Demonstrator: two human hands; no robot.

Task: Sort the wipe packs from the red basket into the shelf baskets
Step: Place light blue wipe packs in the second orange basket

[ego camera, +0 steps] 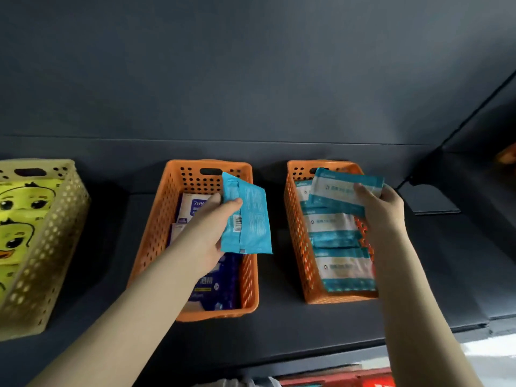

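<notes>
My left hand grips a teal wipe pack back side up, barcode showing, above the right rim of the middle orange basket. That basket contains white and dark blue wipe packs. My right hand holds a white-and-teal wipe pack over the far end of the right orange basket, on top of a row of matching packs. A strip of the red basket shows at the bottom edge.
A yellow perforated basket with yellow duck-print packs stands at the left of the dark shelf. The shelf's back wall rises behind the baskets. A dark side panel closes the right.
</notes>
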